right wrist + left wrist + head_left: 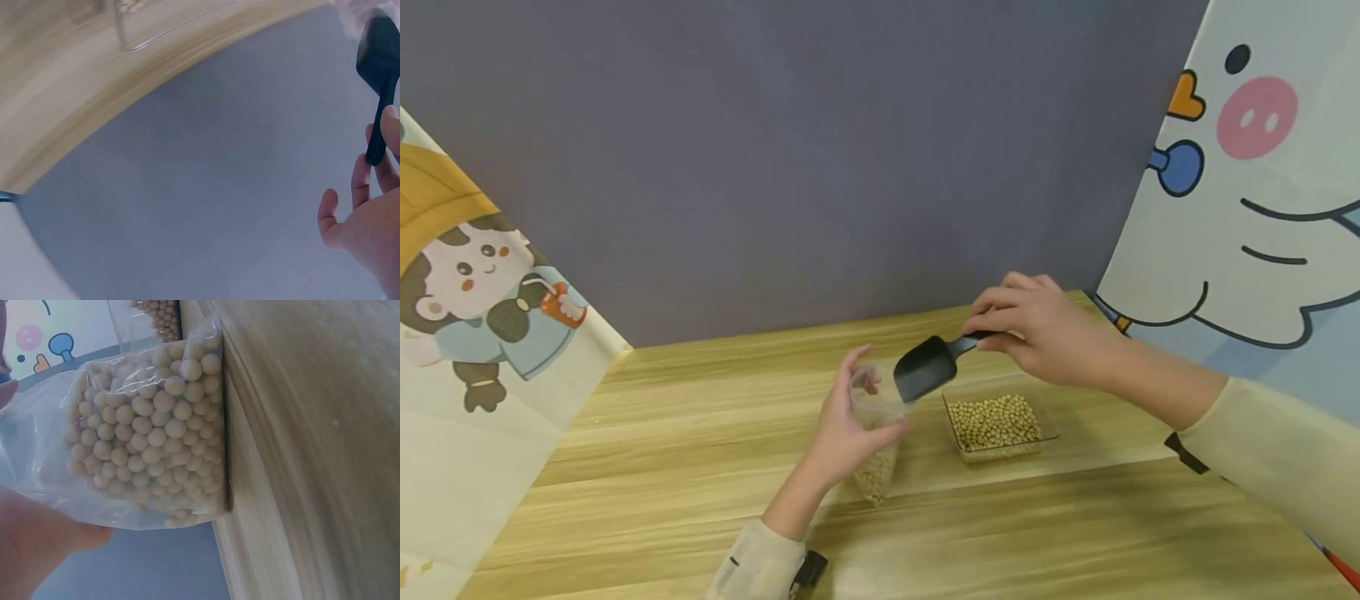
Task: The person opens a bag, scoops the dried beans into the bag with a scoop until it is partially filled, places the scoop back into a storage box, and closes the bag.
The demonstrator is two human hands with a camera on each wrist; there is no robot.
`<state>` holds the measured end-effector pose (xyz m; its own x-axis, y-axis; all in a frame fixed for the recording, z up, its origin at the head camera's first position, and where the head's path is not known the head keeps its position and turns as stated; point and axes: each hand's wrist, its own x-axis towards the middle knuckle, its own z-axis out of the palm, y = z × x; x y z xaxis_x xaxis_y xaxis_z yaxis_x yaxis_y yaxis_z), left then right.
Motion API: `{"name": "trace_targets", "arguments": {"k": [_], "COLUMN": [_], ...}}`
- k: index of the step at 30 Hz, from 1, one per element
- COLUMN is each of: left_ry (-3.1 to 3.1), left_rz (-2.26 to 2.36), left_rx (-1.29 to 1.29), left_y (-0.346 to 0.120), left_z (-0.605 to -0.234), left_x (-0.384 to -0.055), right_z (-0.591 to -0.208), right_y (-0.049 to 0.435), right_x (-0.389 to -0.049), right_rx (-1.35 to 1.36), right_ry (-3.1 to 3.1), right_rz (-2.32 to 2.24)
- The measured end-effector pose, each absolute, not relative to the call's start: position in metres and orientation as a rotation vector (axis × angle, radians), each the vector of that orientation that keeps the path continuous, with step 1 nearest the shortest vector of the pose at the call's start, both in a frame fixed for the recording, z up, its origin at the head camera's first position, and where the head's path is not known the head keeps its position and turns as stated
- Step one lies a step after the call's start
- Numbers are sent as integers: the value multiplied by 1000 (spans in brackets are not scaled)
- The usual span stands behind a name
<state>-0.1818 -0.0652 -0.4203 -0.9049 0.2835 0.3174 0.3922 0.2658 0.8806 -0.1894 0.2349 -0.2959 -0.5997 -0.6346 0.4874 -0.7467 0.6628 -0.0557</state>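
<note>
A clear plastic bag [877, 477] stands on the table, its lower part filled with round, pale yellow beans [147, 431]. My left hand [842, 429] holds the bag near its mouth, with fingers on one side and thumb on the other. A black scoop [927, 369] tilts down toward the bag's mouth, its tip right at the rim; no beans show in its bowl. Thumb and fingers of my right hand [1037, 333] pinch the end of the scoop's handle. Below the right hand sits a clear rectangular container [1049, 433] of the same beans.
The wood-grain table [700, 450] meets a grey back wall [820, 167]. Cartoon-printed panels stand at the left [475, 292] and right [1240, 250]. The container stands close to the bag's right.
</note>
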Motion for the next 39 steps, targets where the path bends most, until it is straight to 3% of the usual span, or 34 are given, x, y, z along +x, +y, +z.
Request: {"name": "trace_targets", "arguments": {"k": [12, 21, 30, 39], "left_ry": [-2216, -2282, -2305, -2314], "left_rz": [-1861, -1838, -1860, -1854], "left_rx": [-759, -752, -744, -752], "left_y": [-75, -78, -80, -80], "left_z": [-428, -425, -425, -425], "left_x": [-183, -185, -184, -184], "right_z": [-347, -369, -399, -420], "right_y": [335, 335, 340, 339], "right_x": [-198, -190, -188, -180], "right_rx": [985, 985, 989, 810], "right_ry": [-2469, -2561, -2665, -2916], "right_rz": [159, -46, 295, 887]}}
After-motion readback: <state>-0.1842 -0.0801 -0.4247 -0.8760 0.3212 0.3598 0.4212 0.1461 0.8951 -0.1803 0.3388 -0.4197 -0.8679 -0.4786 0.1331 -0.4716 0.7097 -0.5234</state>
